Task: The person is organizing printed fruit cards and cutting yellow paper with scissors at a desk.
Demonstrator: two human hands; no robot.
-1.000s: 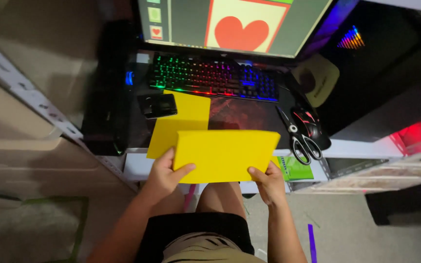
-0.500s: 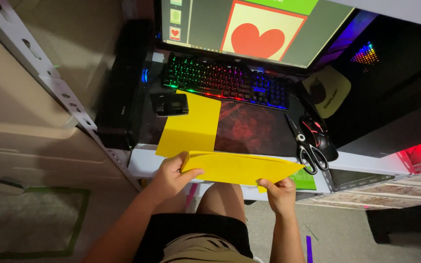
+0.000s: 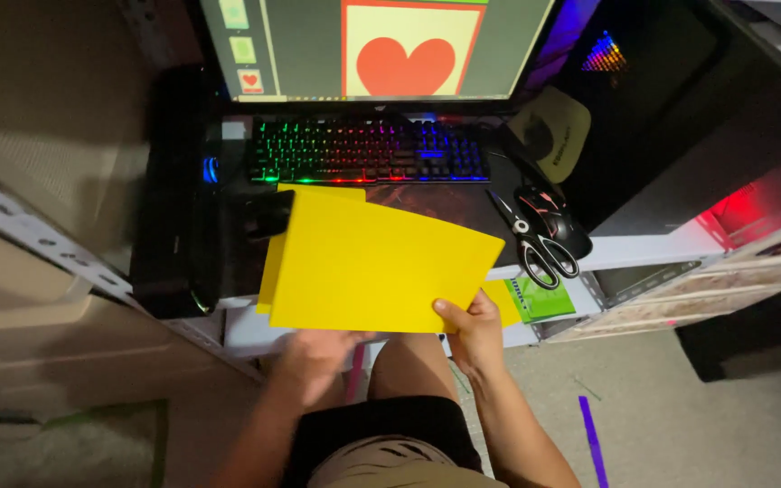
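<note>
Yellow paper sheet, flat and matte, pinched at its edge by right hand; left hand blurred, grip unclear.

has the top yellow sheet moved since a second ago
Yes. The top yellow sheet has swung up and away from the person, now covering most of the lower yellow sheet and reaching nearer the keyboard.

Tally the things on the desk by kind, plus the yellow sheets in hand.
Yellow paper sheets: 2, the top sheet pinched by the right hand, a second sheet beneath; the left hand is under them
Keyboard: 1
Monitor: 1
Scissors: 1
Mouse: 1
Green pad: 1
Total: 7
</note>
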